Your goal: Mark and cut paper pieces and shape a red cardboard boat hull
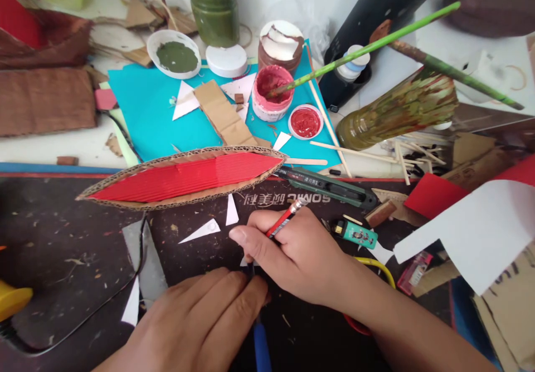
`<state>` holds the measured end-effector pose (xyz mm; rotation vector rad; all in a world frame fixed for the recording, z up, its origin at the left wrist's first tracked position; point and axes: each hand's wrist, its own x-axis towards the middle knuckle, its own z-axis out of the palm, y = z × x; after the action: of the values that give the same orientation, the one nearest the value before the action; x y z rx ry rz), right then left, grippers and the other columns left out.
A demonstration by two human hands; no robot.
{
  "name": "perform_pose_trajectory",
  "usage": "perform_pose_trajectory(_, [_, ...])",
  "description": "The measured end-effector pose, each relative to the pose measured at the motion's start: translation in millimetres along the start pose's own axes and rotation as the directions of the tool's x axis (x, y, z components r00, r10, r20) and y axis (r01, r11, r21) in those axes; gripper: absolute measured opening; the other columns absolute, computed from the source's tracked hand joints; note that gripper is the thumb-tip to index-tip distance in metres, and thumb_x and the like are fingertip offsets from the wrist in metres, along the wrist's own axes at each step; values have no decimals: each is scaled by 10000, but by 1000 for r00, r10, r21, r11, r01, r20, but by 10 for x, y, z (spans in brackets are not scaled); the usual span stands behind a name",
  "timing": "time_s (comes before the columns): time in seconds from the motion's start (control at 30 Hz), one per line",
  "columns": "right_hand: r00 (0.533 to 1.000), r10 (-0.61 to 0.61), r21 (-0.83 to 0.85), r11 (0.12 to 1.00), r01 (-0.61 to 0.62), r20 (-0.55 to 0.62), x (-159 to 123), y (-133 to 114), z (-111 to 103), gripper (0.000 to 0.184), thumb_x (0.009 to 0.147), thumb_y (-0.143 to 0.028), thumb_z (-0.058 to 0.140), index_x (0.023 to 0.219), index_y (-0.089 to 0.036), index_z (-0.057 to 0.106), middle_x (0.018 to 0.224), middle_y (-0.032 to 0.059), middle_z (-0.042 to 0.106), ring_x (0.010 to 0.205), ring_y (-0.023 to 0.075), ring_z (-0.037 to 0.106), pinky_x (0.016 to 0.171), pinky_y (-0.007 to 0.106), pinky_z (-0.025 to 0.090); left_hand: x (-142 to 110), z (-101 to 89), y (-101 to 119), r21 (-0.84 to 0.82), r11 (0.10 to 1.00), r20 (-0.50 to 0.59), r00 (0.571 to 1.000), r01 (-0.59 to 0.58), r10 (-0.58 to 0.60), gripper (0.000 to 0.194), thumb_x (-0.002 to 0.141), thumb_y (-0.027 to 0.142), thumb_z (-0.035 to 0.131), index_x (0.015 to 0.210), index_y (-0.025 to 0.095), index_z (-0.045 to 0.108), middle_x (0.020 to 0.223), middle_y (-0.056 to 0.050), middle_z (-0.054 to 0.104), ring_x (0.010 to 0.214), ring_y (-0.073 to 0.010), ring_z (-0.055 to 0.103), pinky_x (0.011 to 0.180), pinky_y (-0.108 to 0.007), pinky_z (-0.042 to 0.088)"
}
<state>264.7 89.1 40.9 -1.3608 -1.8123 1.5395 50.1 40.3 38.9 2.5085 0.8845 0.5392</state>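
My right hand (298, 255) grips a red pencil (286, 218), its tip pointing down toward the dark mat (62, 260) near my left fingertips. My left hand (200, 319) lies flat with fingers together, pressing on something hidden beneath it; a blue handle (261, 347) pokes out beside it. A leaf-shaped cardboard piece with red corrugated paper (188, 177) lies just beyond my hands. Small white paper triangles (204, 231) rest on the mat between that cardboard piece and my hands.
A teal sheet (142, 110) holds cardboard strips, open pots of red paint (305, 122) and pink paint (273, 91), and a green brush (376, 40). Green paint jar (213, 7), utility knife (330, 187), lighter (355, 234), wooden sticks (401, 157), white paper (480, 233) and cardboard scraps crowd the right.
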Motion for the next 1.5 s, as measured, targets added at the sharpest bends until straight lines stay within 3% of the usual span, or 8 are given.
perform_pose_trajectory(0.2, [1000,-2,-18,1000,2,-18,-14,-6,-9,478,1149,-395,527,718,-202,597,668,-24,679,647,111,642,658,266,405,-84,0,-17,-16,1000,58,998,-3,4,409,1127,109,355,1342,182,695,1092,-1,816,1028,-156,769,931,-255,614])
perform_pose_trajectory(0.47, [999,41,-10,999,-41,-28,-75,25,-5,484,1148,-443,515,736,-206,608,674,-22,663,645,119,615,662,276,408,-6,33,-16,-52,999,-55,998,-10,7,357,1139,128,358,1235,151,701,997,-14,804,897,-135,750,844,-219,611])
perform_pose_trajectory(0.67, [998,54,22,998,-54,-34,-108,38,-8,480,1137,-451,536,727,-207,597,671,-19,657,643,122,610,652,274,412,-109,41,-29,-80,997,28,1000,11,-9,390,1082,105,394,1358,144,668,1071,-53,799,992,-173,770,906,-257,643])
perform_pose_trajectory(1.0, [997,56,77,996,-52,-45,-105,46,-3,474,1140,-455,525,730,-222,566,684,-11,667,662,136,640,657,268,446,9,-3,-25,-15,1000,-41,999,2,-2,374,1123,108,347,1232,179,697,974,13,817,863,-140,768,819,-229,625])
perform_pose_trajectory(1.17, [998,67,43,997,-67,-4,-98,36,-6,476,1142,-468,519,742,-219,586,701,-5,682,673,138,641,660,273,445,-22,-8,-19,1,1000,18,1000,-7,7,388,1114,99,356,1290,190,690,1052,22,829,938,-140,771,869,-230,616])
perform_pose_trajectory(1.5, [998,67,43,997,-68,12,-75,38,9,471,1141,-470,526,758,-215,623,712,-9,703,671,130,650,660,271,437,18,22,-13,-4,1000,-46,999,1,-1,410,1116,94,324,1216,205,706,989,40,830,876,-130,778,833,-215,618])
